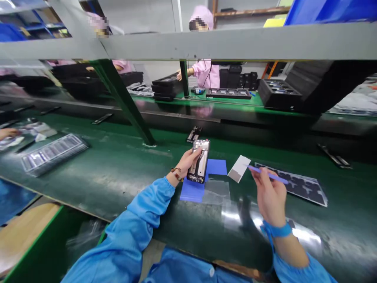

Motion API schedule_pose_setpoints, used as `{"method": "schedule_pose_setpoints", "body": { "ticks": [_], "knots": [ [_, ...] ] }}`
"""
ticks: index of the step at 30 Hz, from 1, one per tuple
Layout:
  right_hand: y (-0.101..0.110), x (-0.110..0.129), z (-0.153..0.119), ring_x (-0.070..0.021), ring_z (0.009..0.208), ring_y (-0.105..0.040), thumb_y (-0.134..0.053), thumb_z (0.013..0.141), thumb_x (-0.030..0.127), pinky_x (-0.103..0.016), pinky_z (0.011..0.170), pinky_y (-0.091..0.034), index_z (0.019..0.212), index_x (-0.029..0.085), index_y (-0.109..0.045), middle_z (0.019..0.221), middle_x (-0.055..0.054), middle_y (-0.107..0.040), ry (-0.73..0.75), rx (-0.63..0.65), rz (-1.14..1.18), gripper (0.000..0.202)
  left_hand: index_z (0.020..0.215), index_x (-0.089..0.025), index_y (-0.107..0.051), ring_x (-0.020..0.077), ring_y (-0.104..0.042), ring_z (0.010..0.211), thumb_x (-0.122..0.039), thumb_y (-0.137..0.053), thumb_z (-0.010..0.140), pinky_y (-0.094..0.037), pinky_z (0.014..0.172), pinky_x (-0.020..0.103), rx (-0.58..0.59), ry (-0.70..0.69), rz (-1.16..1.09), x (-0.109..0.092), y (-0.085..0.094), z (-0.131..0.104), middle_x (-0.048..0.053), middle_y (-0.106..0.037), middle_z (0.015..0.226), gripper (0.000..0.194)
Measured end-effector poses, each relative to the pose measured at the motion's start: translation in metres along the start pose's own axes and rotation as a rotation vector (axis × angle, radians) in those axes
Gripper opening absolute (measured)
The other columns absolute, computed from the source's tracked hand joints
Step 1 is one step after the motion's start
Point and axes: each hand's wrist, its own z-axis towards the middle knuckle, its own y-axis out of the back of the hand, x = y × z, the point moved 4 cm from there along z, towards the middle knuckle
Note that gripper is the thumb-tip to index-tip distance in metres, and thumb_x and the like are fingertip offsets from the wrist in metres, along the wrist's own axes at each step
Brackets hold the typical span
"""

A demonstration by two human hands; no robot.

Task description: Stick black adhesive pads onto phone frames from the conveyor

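Note:
My left hand (pixel 187 162) is closed around an open phone frame (pixel 201 167), holding it tilted above blue sheets (pixel 217 167) and a clear film (pixel 216 192). In my right hand (pixel 271 192) is a thin purple stick-like tool (pixel 277 179), pinched between the fingers. Its tip is close to a white and grey card (pixel 239 169) lying on the green bench. Just beyond my right hand lies a sheet of black die-cut stickers (pixel 303 186). Behind the phone frame in my left hand, a second phone frame (pixel 194 134) rests on the bench.
A stack of sticker sheets (pixel 54 153) lies to the left, near another person's hand (pixel 8 133). A slanted green post (pixel 126 102) and a grey beam (pixel 235 43) stand ahead. Another phone frame (pixel 334 156) lies far right. People in pink work across the bench among black trays (pixel 166 86).

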Motion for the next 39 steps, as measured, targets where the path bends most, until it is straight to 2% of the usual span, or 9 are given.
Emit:
{"method": "schedule_pose_setpoints", "body": {
  "ticks": [3,6,10,13,16,24,30,36,39],
  "knots": [
    [-0.015,-0.033,0.020,-0.0222,0.095,-0.080,-0.082,0.083,0.058,-0.049,0.106,-0.057,0.098,0.022,-0.064,0.093,-0.003,-0.080,-0.117,-0.123,0.115,0.044,0.129,-0.020,-0.065,0.0184,-0.075,0.088,-0.046,-0.097,0.069,-0.060,0.080,0.027,0.106,0.018,-0.022,0.008,-0.014,-0.015,0.006,-0.079,0.104,0.073],
    [-0.014,-0.057,0.018,-0.0209,0.088,-0.081,-0.082,0.082,0.060,-0.047,0.103,-0.058,0.100,0.021,-0.062,0.089,-0.002,-0.080,-0.156,-0.107,0.027,0.047,0.152,-0.024,-0.050,0.0203,-0.075,0.092,-0.032,-0.094,0.073,-0.059,0.080,0.029,0.353,-0.012,0.130,0.018,-0.032,-0.037,0.006,-0.078,0.108,0.091],
    [-0.004,-0.057,0.012,-0.0198,0.086,-0.080,-0.081,0.084,0.057,-0.046,0.103,-0.058,0.102,0.022,-0.061,0.089,-0.001,-0.079,-0.138,-0.040,-0.092,0.044,0.125,-0.019,-0.065,0.0220,-0.074,0.098,-0.028,-0.086,0.078,-0.057,0.081,0.030,0.543,-0.053,0.315,0.040,-0.050,-0.067,0.008,-0.075,0.112,0.052],
    [-0.004,-0.049,0.010,-0.0218,0.091,-0.081,-0.083,0.083,0.057,-0.044,0.100,-0.060,0.100,0.023,-0.062,0.092,-0.003,-0.080,-0.149,0.020,-0.184,0.044,0.112,-0.019,-0.064,0.0211,-0.073,0.088,-0.029,-0.086,0.079,-0.056,0.075,0.031,0.513,-0.043,0.449,0.054,-0.053,-0.077,0.006,-0.075,0.105,0.041],
    [-0.010,-0.047,0.004,-0.0240,0.089,-0.081,-0.085,0.081,0.057,-0.043,0.092,-0.063,0.098,0.023,-0.062,0.087,-0.003,-0.079,-0.173,0.087,-0.258,0.044,0.109,-0.020,-0.064,0.0215,-0.071,0.087,-0.033,-0.087,0.082,-0.056,0.076,0.033,0.468,-0.168,0.688,0.052,-0.053,-0.080,0.005,-0.074,0.102,0.037],
    [-0.025,-0.056,0.006,-0.0227,0.092,-0.079,-0.086,0.082,0.054,-0.043,0.092,-0.063,0.097,0.024,-0.059,0.093,-0.003,-0.076,-0.149,0.215,-0.289,0.043,0.139,-0.015,-0.061,0.0325,-0.058,0.138,-0.038,-0.067,0.103,-0.049,0.113,0.049,0.487,-0.669,1.309,0.043,-0.070,-0.104,0.016,-0.063,0.147,0.044],
    [-0.005,-0.039,0.005,-0.0239,0.088,-0.080,-0.087,0.081,0.051,-0.040,0.084,-0.062,0.095,0.024,-0.060,0.087,-0.003,-0.076,-0.124,0.082,-0.417,0.041,0.144,-0.012,-0.060,0.0319,-0.055,0.146,-0.038,-0.060,0.106,-0.045,0.121,0.047,0.462,-0.670,1.409,0.057,-0.076,-0.113,0.016,-0.058,0.155,0.047],
    [-0.046,-0.042,-0.020,-0.0220,0.089,-0.078,-0.085,0.085,0.047,-0.037,0.084,-0.061,0.091,0.025,-0.061,0.090,-0.003,-0.076,-0.159,0.307,-0.421,0.033,0.150,-0.003,-0.054,0.0331,-0.045,0.155,-0.034,-0.050,0.110,-0.046,0.123,0.044,0.414,-0.661,1.478,0.063,-0.080,-0.122,0.022,-0.050,0.162,0.051],
    [-0.057,-0.048,-0.025,-0.0209,0.087,-0.077,-0.085,0.085,0.046,-0.036,0.083,-0.061,0.089,0.025,-0.059,0.088,-0.001,-0.076,-0.165,0.325,-0.437,0.034,0.151,0.000,-0.052,0.0331,-0.044,0.156,-0.032,-0.049,0.110,-0.045,0.124,0.044,0.418,-0.662,1.483,0.062,-0.081,-0.123,0.023,-0.048,0.163,0.052]
  ]
}}
